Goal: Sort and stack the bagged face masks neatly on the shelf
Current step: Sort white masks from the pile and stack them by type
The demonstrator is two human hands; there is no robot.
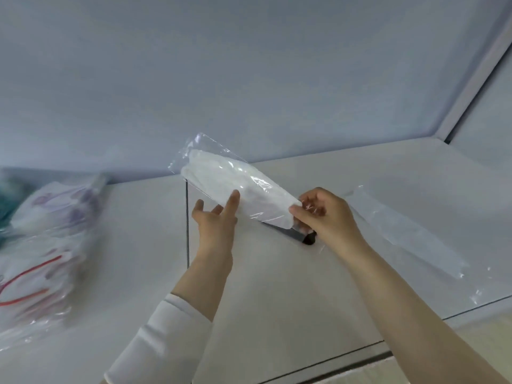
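Observation:
A white face mask in a clear plastic bag (221,178) is held in the air over the middle of the pale shelf (277,286), tilted up to the left. My right hand (324,214) pinches its lower right end. My left hand (216,217) is open, with straight fingers touching the bag's underside. Another bagged white mask (401,231) lies flat on the shelf to the right. A blurred pile of bagged masks (44,245) with purple and red markings sits at the left.
The shelf's back wall (249,79) rises just behind the held bag, and a side panel (476,79) closes the right. A dark slot (302,236) shows in the shelf under my right hand. A teal item (5,206) lies at the far left edge.

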